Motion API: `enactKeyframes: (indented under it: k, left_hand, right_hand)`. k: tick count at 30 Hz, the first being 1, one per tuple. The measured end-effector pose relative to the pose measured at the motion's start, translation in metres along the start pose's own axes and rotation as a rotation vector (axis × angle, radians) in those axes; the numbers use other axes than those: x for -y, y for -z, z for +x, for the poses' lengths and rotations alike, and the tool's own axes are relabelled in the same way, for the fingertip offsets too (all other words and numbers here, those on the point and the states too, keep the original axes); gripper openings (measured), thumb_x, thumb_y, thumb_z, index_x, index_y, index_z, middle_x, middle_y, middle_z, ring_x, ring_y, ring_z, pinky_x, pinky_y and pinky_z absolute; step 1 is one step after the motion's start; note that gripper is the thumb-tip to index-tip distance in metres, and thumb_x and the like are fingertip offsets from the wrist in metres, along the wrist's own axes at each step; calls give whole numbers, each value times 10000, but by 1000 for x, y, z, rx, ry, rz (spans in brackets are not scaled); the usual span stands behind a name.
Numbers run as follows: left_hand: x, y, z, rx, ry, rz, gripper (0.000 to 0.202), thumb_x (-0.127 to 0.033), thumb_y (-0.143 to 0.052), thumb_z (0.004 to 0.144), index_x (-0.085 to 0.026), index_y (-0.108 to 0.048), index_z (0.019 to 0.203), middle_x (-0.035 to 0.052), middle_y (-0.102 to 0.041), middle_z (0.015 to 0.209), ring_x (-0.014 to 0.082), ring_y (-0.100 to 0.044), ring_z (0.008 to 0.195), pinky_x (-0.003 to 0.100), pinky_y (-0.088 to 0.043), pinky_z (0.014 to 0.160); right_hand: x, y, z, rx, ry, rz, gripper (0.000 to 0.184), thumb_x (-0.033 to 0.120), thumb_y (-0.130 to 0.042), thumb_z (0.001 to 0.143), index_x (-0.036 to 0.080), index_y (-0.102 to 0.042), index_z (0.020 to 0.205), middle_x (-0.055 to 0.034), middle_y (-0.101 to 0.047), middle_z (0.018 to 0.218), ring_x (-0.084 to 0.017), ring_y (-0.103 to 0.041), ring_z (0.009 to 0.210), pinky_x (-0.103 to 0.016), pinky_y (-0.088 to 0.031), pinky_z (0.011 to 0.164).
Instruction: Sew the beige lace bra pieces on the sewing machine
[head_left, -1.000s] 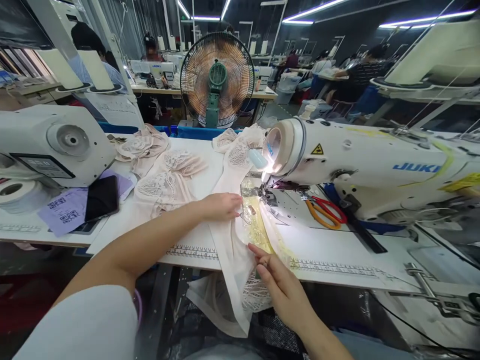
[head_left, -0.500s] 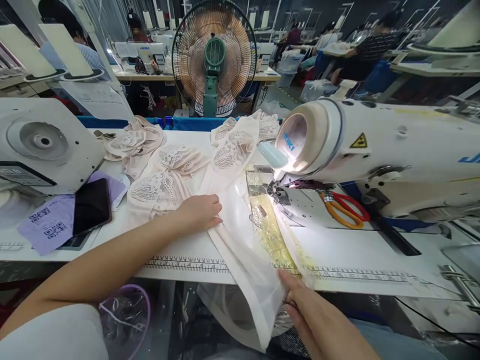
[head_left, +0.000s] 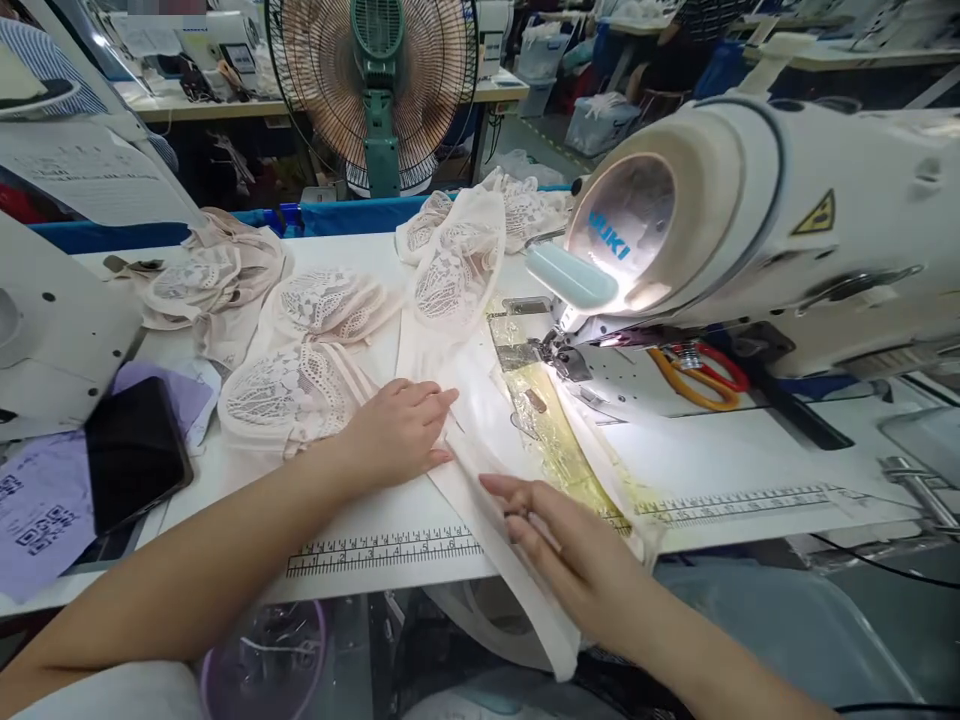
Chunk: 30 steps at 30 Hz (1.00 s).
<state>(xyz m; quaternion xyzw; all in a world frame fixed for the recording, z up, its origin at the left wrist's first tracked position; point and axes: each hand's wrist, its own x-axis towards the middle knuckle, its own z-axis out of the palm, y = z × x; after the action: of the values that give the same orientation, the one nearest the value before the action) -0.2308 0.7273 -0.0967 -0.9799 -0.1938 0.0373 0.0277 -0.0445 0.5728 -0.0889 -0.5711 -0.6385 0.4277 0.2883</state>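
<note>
A pale bra (head_left: pixel 457 270) with lace cups and sheer bands lies across the table and runs down over its front edge. My left hand (head_left: pixel 401 430) pinches the fabric edge in the middle, fingers together. My right hand (head_left: pixel 559 540) is beside the hanging band (head_left: pixel 517 570), index finger stretched toward it and the thumb apart. Whether anything small lies in the right palm cannot be made out. More lace cups (head_left: pixel 289 390) lie left of my left hand. The sewing machine's needle area (head_left: pixel 559 350) is lit, with a yellow plate (head_left: pixel 555 430) in front.
Orange and red-handled scissors (head_left: pixel 697 378) lie under the machine arm (head_left: pixel 720 200). A black phone (head_left: pixel 136 455) rests on purple papers (head_left: pixel 45 520) at left. A printed ruler (head_left: pixel 382 550) runs along the table edge. A fan (head_left: pixel 379 100) stands behind.
My right hand has moved up and left along the band, closer to my left hand. The left hand stays on the fabric. The view has tilted down and shifted right.
</note>
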Motion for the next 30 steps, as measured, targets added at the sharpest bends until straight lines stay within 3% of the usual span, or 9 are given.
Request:
enactKeyframes:
  k: [3,6,9,12,16,20,26,30]
  left_hand:
    - [-2,-2,1,-25,-67,-27,442,-389,-395,938,-46,-550,1169,145,-485,1322,256,-392,1252,364,-287,1061]
    - [-6,-1,1,-14,-99,-82,460,-408,-411,927,-70,-506,1226,163,-463,1328,256,-448,1204,337,-361,999]
    - [-12,2,-1,19,-118,-105,565,-516,-472,874,-180,-426,1325,152,-399,1381,321,-411,1230,428,-342,1008]
    - [-18,3,-2,62,-116,-129,661,-610,-496,817,-249,-388,1361,148,-379,1396,393,-322,1280,530,-283,1026]
    - [-20,5,-2,112,-113,-177,701,-645,-514,782,-282,-383,1367,158,-348,1418,423,-275,1301,570,-271,1020]
    - [-20,9,-2,165,-115,-191,704,-651,-482,795,-281,-360,1381,169,-282,1453,428,-218,1327,587,-250,1026]
    - [-21,10,-2,196,-105,-183,712,-663,-470,791,-294,-344,1387,164,-258,1465,427,-200,1333,583,-237,1037]
    - [-22,11,-2,197,-101,-184,695,-657,-475,792,-280,-384,1368,171,-264,1460,426,-199,1334,580,-239,1037]
  right_hand:
    - [-12,5,10,-87,-132,91,227,372,-389,886,233,-547,971,-81,-630,1149,-228,-579,1071,-399,-495,859]
    - [-21,13,11,-99,-170,101,275,402,-382,887,221,-555,1000,-78,-636,1047,-214,-590,975,-363,-501,779]
    - [-21,17,13,-108,-166,26,232,394,-391,881,219,-527,813,-28,-607,788,-172,-576,724,-308,-477,632]
    - [-19,20,21,-120,-192,-29,207,382,-415,876,222,-484,765,34,-497,584,-133,-497,525,-267,-415,508]
    - [-16,24,40,-160,-78,-185,121,305,-476,852,213,-548,886,29,-506,633,-121,-515,521,-266,-430,532]
    - [-10,18,57,-162,87,-514,222,181,-405,868,184,-593,986,-49,-591,784,-166,-568,704,-274,-435,593]
    - [-15,5,67,-225,131,-831,252,167,-416,851,149,-569,653,-29,-528,619,-126,-481,529,-229,-290,467]
    - [-21,2,66,-246,196,-884,274,156,-390,853,148,-566,642,-22,-517,607,-109,-436,497,-225,-228,444]
